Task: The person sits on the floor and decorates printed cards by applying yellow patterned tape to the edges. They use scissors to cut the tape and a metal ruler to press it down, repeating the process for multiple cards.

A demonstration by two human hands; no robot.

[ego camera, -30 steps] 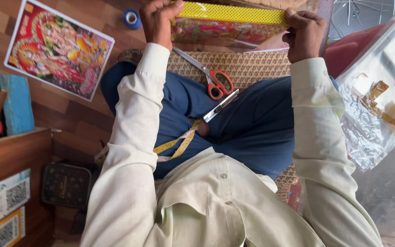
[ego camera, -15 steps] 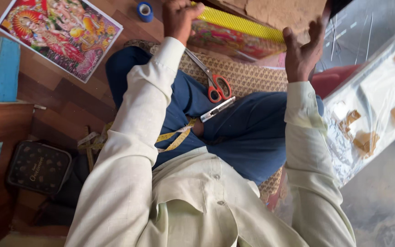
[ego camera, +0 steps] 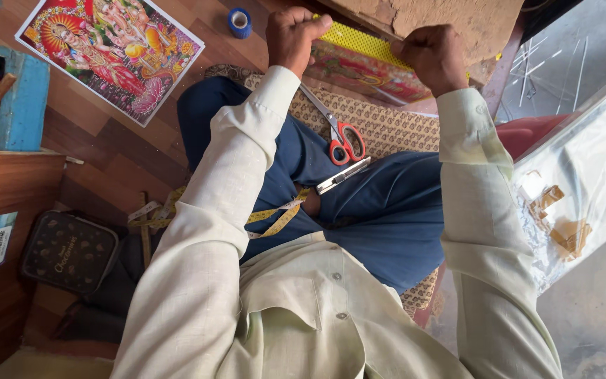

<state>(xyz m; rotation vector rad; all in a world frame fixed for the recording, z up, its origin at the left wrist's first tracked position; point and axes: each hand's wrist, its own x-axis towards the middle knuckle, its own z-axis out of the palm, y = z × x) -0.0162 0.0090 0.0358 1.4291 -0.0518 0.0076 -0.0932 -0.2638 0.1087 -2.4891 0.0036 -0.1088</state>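
Hands work at the top of the head view, both closed on one long yellow dotted strip [ego camera: 362, 43] that runs slantwise between them. Left hand [ego camera: 290, 35] is clenched in a fist on the strip's upper end, thumb pressed along its edge; right hand [ego camera: 435, 57] is clenched on the strip further down its length. Beneath the strip lies a colourful printed picture panel [ego camera: 366, 70], touching it, and beyond the strip sits a rough brown board [ego camera: 450, 17].

Nearer the person than the strip, red-handled steel scissors [ego camera: 341, 137] lie on a brown patterned woven mat [ego camera: 394, 126], blades pointing up toward the left hand. Just below the scissors a slim metal blade [ego camera: 343, 175] rests on the blue trouser leg. A yellow measuring tape [ego camera: 275, 217] trails across the lap, well apart from the strip.

Left of the strip, on the wooden floor, stands a small blue tape roll [ego camera: 239, 22], and further left lies a bright religious poster [ego camera: 110, 49]. Right of the strip, a clear plastic-wrapped bundle [ego camera: 583, 175] leans.
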